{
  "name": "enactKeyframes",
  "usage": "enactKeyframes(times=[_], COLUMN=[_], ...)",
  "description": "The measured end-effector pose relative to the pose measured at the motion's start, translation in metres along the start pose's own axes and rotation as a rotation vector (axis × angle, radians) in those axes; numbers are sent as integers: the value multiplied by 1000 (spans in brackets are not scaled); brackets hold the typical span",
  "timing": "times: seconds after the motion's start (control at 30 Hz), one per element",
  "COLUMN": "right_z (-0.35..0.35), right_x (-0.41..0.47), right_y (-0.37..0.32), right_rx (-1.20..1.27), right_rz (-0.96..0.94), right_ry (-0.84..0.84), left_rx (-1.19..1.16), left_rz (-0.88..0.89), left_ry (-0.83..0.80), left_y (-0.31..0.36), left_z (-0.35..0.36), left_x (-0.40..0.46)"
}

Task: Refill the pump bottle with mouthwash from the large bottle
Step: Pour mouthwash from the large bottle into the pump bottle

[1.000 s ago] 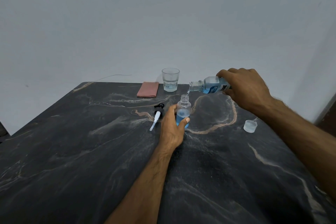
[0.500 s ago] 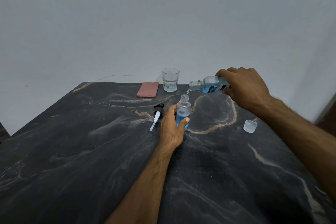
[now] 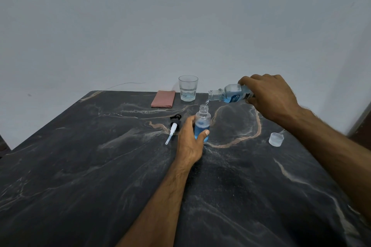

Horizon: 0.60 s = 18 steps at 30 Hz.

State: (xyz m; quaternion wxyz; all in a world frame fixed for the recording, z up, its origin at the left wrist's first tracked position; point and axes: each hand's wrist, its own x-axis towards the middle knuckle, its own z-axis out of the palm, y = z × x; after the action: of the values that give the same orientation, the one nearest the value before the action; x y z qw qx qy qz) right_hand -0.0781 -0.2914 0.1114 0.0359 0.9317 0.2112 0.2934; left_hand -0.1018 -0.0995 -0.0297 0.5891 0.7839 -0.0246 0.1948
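The person's left fingers [image 3: 190, 121] are wrapping around the small pump bottle [image 3: 202, 124], thumb across the front and the rest curled behind, and the left hand [image 3: 189, 142] is bracing it upright on the bench [image 3: 100, 166]. The right fingers [image 3: 246, 81] are clamping over the body of the large bottle [image 3: 230, 94], and the right hand [image 3: 271, 96] is tipping it nearly level, its open neck hanging just above and a little right of the small bottle's mouth.

Compared with a second ago, almost nothing is shifting: both hands are keeping their grips and the large bottle is sitting at much the same tilt. A thin stream is falling from neck to mouth, and the blue level in the small bottle is standing at about half, with no clear rise visible over that second. That suggests a slow, steady pour with a good part of the filling still ahead.

The pump head [image 3: 174, 126] is lying on the bench just left of the left hand, its tube pointing toward the person. The large bottle's cap [image 3: 276, 139] is sitting well off to the right. A glass [image 3: 188, 88] and a folded pink cloth [image 3: 163, 98] are standing at the far edge.
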Motion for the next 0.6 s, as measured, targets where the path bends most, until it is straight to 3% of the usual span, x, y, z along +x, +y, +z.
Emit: enactKeyframes(times=[0.6], right_z=[0], right_x=[1], right_y=[1], right_rx=[-20], right_rz=[-13], right_ry=[20], left_rx=[-1], left_rz=[-2], left_ry=[1], left_y=[-1], left_z=[0], left_x=[0])
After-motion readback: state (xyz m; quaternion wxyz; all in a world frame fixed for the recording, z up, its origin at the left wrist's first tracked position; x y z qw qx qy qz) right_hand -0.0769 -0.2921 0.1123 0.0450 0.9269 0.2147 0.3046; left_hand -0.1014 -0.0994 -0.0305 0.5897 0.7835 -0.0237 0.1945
